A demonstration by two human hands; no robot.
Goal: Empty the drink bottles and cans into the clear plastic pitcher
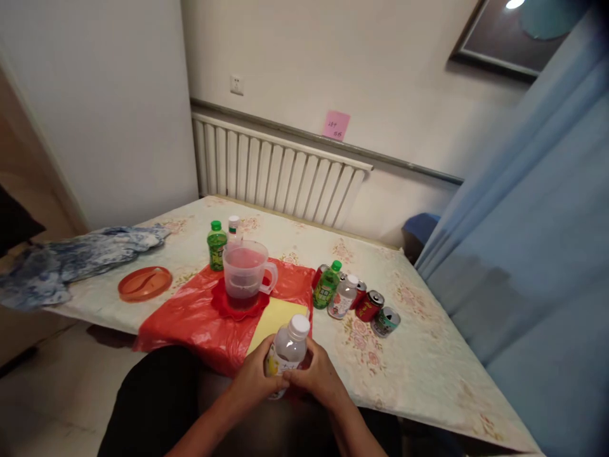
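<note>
A clear bottle (291,346) with a white cap and a printed label is held upright between both hands at the table's front edge. My left hand (259,374) wraps its left side, and my right hand (320,376) grips its right side, the thumbs close together in front. Just beyond the bottle lies a yellow sheet (273,319) on a red plastic bag (190,327). A clear pitcher (245,273) with a handle, dark at its base, stands on a red scalloped dish (219,301) behind the sheet.
Right of the bag stand a green bottle (326,287), a white-capped bottle (342,298) and several cans, including a red one (369,307) and a green one (386,322). Two bottles stand behind the pitcher. An orange lid (144,284) and blue patterned cloth (90,255) lie left.
</note>
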